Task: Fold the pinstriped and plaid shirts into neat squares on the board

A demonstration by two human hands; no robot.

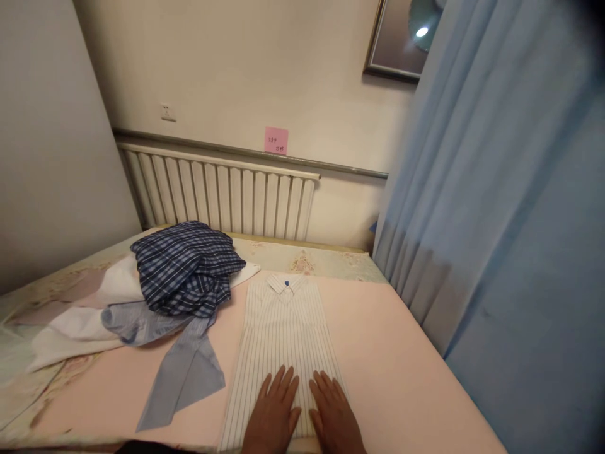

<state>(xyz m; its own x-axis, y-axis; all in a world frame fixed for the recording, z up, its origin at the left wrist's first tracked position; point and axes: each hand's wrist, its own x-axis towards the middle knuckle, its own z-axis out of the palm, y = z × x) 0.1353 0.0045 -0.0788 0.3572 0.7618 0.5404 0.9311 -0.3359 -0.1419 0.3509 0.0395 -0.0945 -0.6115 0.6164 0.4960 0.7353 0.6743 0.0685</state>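
striped shirt (288, 328): pale, collared, bottom unclear | left hand (274, 413), right hand (334, 413): spread flat, gripping nothing

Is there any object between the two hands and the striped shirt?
Nothing visible: the left hand and right hand lie palm-down on the striped shirt, and the clothes pile lies off to its left.

Smooth matt cloth shirt (286, 337), matt cloth curtain (454, 157); paper note (276, 140), glossy picture (394, 38)
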